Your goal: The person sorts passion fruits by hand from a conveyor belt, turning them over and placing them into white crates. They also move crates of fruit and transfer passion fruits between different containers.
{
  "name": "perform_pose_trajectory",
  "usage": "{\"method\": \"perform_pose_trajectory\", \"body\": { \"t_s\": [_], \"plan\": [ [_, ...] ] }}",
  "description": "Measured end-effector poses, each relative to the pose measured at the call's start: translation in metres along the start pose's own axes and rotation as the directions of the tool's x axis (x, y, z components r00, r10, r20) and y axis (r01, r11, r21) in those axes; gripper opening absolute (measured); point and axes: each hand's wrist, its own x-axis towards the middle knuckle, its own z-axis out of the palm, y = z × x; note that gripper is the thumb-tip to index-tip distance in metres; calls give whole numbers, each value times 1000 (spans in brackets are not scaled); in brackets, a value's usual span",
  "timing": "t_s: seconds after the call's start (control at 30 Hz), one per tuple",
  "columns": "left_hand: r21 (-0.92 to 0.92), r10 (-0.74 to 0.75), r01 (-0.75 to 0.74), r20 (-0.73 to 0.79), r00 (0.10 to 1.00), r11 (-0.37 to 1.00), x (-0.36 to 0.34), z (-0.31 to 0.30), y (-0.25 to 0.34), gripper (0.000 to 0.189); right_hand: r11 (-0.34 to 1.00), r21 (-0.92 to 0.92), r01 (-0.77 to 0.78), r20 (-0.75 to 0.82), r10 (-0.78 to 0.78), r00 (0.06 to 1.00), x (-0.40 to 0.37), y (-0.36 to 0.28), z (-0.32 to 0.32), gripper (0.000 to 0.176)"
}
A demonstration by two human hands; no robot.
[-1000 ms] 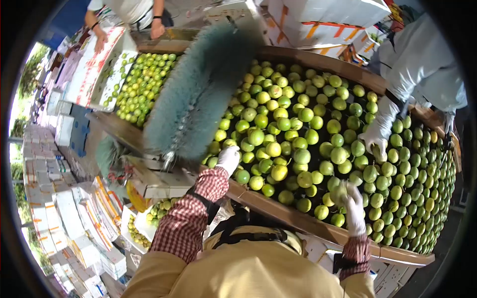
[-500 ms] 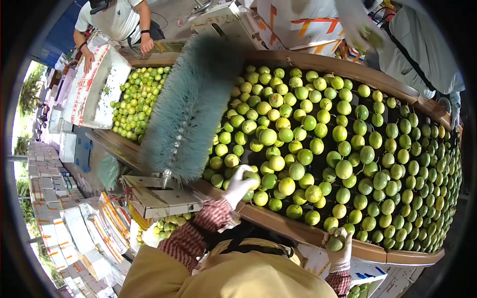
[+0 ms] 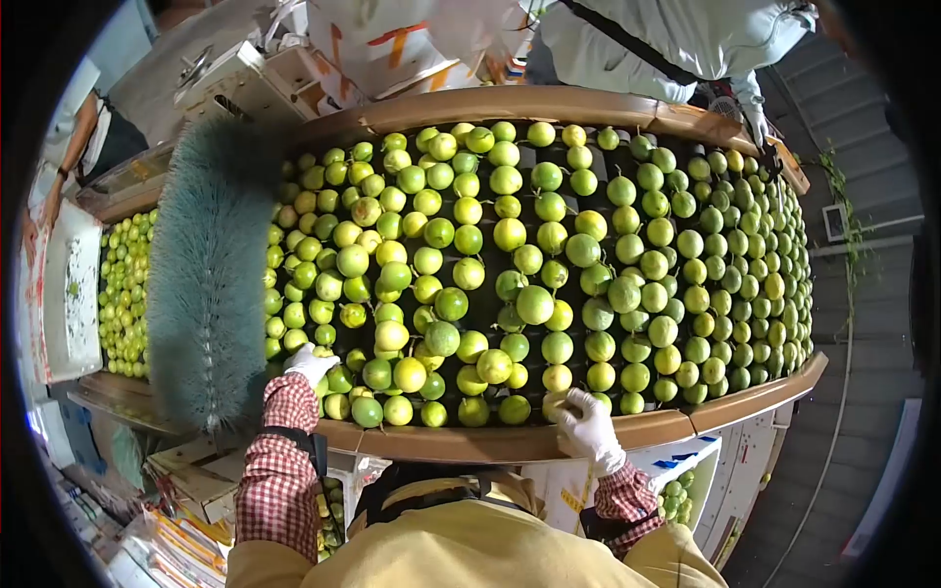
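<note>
Rows of round green-to-yellow fruits point(image 3: 534, 305) lie on a dark roller conveyor with brown side rails point(image 3: 470, 448). My left hand point(image 3: 310, 364), in a white glove, is closed among the fruits at the near rail, its fingertips curled over a green fruit mostly hidden by them. My right hand point(image 3: 592, 434), also gloved, reaches over the near rail. Its fingers are bent round a dull green-yellow fruit point(image 3: 555, 403) at the conveyor's edge. Left of my left hand, a large blue-green cylindrical brush point(image 3: 211, 284) spans the conveyor.
Past the brush, smaller yellow-green fruits point(image 3: 124, 294) lie beside a white foam box point(image 3: 74, 294), where another person's arm point(image 3: 76, 147) rests. Across the conveyor stands a co-worker in pale clothing point(image 3: 637, 49), a gloved hand at the far rail. A box of fruit point(image 3: 676, 495) sits below my right arm.
My view has swung right, so the brush now appears farther left. My right hand has moved from holding a fruit near my body to the conveyor's edge. My left hand remains among the fruits.
</note>
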Motion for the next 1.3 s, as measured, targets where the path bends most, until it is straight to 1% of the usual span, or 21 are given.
{"method": "perform_pose_trajectory", "body": {
  "t_s": [0.03,0.1,0.13,0.23,0.3,0.37,0.43,0.5,0.57,0.63,0.73,0.8,0.83,0.9,0.97,1.03,1.1,1.17,1.2,1.23,1.3],
  "plan": [
    [-88,-35,38,39,999,995,0,1,-3,73,964,-207,167,-102,-191,976,9,12,-5,18],
    [-313,147,-153,-42,988,937,-12,4,-13,67,948,-260,181,-286,-255,924,22,11,-13,23],
    [-542,121,-177,-139,983,822,-31,5,-4,71,904,-367,220,-362,-357,861,33,10,-18,25],
    [-611,234,-397,-332,914,684,-59,6,6,86,668,-731,139,-420,-601,680,64,-15,-37,40],
    [-591,207,-309,-237,949,745,-105,-12,41,102,552,-833,-20,-357,-510,783,85,-28,-46,52],
    [-540,253,-382,-300,920,750,-123,-3,49,97,564,-826,-18,-305,-419,855,111,-30,-48,56],
    [-627,322,-391,-227,919,674,-143,2,56,81,484,-869,-103,-335,-421,843,126,-31,-41,53],
    [-806,515,-420,-171,840,417,-150,14,51,41,526,-850,10,-291,-486,824,124,-28,-47,53],
    [-933,566,-138,81,821,333,-167,10,48,40,626,-769,127,-322,-552,770,104,-33,-42,54],
    [-958,632,72,238,738,277,-180,3,46,47,698,-683,216,-263,-511,819,60,-65,-16,49],
    [-929,770,277,361,527,246,-179,-6,42,69,742,-308,596,9,-624,782,17,-87,58,58],
    [-888,884,439,311,349,139,-169,8,34,77,716,-161,680,125,-668,733,-9,-110,118,62],
    [-919,871,369,289,397,137,-167,12,18,77,599,-144,788,143,-775,615,-16,-118,147,61],
    [-934,739,345,169,652,-91,-172,20,1,77,577,-180,797,180,-777,603,-36,-133,203,59],
    [-995,651,16,-52,757,-97,-196,1,-25,94,295,-137,946,223,-921,319,-30,-139,239,62],
    [-939,674,103,-157,722,-329,-203,5,-68,93,170,-19,985,328,-930,167,-41,-142,265,62],
    [-938,723,121,-163,671,-325,-224,8,-119,99,182,190,965,462,-884,75,-41,-131,288,65],
    [-961,512,-120,-235,826,-248,-263,11,-147,95,120,118,986,472,-880,51,-21,-138,293,58],
    [-979,460,-37,-126,879,-198,-254,28,-186,93,92,133,987,405,-914,30,2,-148,291,48],
    [-978,320,19,-50,946,-209,-259,47,-225,90,314,49,948,369,-888,275,16,-162,281,42],
    [-947,-65,61,86,994,-315,-280,86,-292,83,327,-248,912,240,-892,384,97,-160,277,39]
  ]
}}
